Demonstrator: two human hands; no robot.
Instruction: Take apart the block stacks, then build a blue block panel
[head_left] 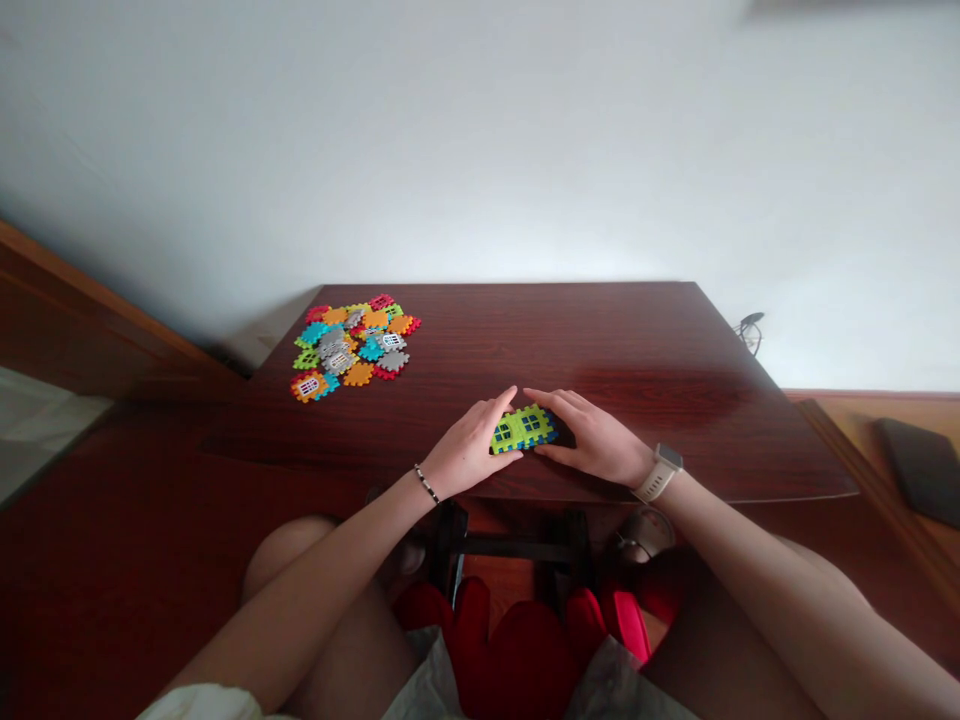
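Two yellow-green interlocking panels with window cut-outs (523, 428) lie side by side just above the table's near edge, with blue showing through the windows and along the lower right edge. My left hand (471, 442) grips their left end between thumb and fingers. Around the right end, my right hand (596, 436) holds with its fingers on the far side and its thumb on the near side. The undersides of the panels are hidden. At the table's far left lies a pile of notched puzzle blocks (358, 374) in orange, grey, blue, red and green.
The dark brown wooden table (555, 330) stands against a white wall (480, 150). A black cable (750, 325) hangs by its right edge. A dark flat object (922, 468) lies at the far right. Below the table edge are my legs and a red seat (517, 650).
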